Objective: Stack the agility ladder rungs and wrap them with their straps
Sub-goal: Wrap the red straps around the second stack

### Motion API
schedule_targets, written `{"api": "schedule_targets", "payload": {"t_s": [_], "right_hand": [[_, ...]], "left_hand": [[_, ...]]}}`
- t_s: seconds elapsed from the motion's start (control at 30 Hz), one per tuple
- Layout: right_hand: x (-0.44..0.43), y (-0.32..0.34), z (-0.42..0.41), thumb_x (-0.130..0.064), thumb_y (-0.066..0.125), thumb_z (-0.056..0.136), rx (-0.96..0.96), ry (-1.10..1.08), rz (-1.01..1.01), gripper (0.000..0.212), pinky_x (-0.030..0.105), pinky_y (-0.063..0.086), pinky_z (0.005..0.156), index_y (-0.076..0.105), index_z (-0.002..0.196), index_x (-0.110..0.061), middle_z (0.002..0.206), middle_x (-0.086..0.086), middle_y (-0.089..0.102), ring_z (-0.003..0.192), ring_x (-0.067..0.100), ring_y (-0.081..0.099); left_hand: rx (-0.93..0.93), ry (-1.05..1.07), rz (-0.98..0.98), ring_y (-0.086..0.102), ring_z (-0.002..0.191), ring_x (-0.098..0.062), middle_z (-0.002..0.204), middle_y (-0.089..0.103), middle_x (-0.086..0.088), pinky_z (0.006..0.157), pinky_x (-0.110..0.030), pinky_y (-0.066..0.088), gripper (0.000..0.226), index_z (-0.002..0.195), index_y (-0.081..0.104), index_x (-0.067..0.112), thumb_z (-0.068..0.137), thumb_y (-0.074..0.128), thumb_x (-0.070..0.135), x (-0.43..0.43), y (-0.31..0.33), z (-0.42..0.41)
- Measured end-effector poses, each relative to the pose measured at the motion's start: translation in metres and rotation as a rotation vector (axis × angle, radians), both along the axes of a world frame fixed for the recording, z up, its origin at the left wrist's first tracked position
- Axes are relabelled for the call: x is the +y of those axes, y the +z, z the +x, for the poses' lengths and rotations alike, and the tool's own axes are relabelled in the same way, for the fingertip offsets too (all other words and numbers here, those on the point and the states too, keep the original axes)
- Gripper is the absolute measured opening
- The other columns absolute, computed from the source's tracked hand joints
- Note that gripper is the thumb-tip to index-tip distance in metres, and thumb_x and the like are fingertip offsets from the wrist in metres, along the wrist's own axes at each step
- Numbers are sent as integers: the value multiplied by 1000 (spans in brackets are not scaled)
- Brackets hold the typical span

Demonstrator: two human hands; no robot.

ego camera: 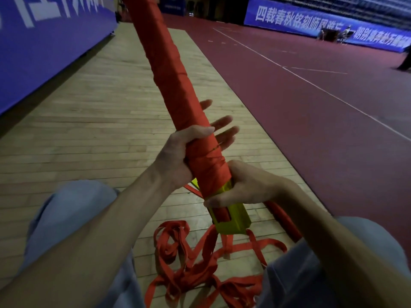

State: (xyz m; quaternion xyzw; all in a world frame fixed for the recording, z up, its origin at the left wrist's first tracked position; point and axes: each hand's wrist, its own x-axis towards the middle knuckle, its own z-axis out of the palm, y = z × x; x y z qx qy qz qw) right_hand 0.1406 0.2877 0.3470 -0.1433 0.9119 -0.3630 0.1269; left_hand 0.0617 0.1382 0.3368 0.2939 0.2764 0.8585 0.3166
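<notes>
- Two hands are holding one long bundle of rungs (175,85), which is tilting up and away from the person, its top end running out past the upper edge of the view.
- Red strap wrapping (209,165) is covering nearly the whole bundle; only the yellow rung ends (233,218) are showing bare at the bottom, low over the floor.
- The left hand (175,156) is gripping the wrapped part from the left side. Its thumb is lying across the front of the red wrapping, while its fingers (224,123) are passing behind the bundle and sticking out, fairly straight and spread, on the far side.
- The right hand (246,185) is sitting just below the left one, closing tightly round the bundle where the wrapping ends and the yellow begins, with the thumb pressing across the front.
- Loose straps (189,263) are lying in a tangled heap on the wooden floor (89,121) beneath the bundle, between the person's knees (66,210) in pale blue trousers. A few bands are running up towards the yellow ends.
- A dark red court surface (311,112) with white lines is stretching away on the right, and a blue banner (44,41) is standing along the left side.
</notes>
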Motion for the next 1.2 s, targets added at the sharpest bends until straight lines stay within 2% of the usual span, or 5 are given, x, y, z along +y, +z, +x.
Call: {"api": "schedule_targets", "payload": {"t_s": [0.27,0.57,0.87,1.03,1.2], "right_hand": [[-1,2,-16,-83,64,56,-14,-124,219,75,22,50,49,66,75,-10,62,1,68,48,8,60],[-19,-20,-17,-69,64,76,25,-110,295,45,20,48,62,53,83,-26,72,-7,65,61,3,62],[-7,-17,-15,-31,73,87,-55,-46,42,24,31,56,70,58,87,-12,81,12,65,69,20,64],[-8,-7,-11,-19,72,86,-150,92,-141,33,37,58,87,60,112,-3,104,14,68,96,26,69],[-8,-5,-12,-13,73,87,-177,149,-6,37,32,57,90,59,119,-3,109,14,68,99,23,69]], "left_hand": [[-55,337,-243,59,58,-22,73,63,-9,58,-34,53,35,110,59,18,83,67,-2,2,7,-10],[274,1040,-547,61,58,-10,77,54,2,62,-33,57,45,123,37,17,90,68,19,17,-3,-12],[367,665,-500,58,71,-12,88,46,-1,64,-21,55,49,126,24,20,93,58,5,5,4,1],[233,462,-376,61,75,-20,88,57,-5,66,-33,55,54,120,54,19,70,75,15,-7,16,-2],[212,125,-225,71,82,-22,96,71,-5,69,-32,56,58,125,57,26,74,69,3,-12,9,-2]]}}
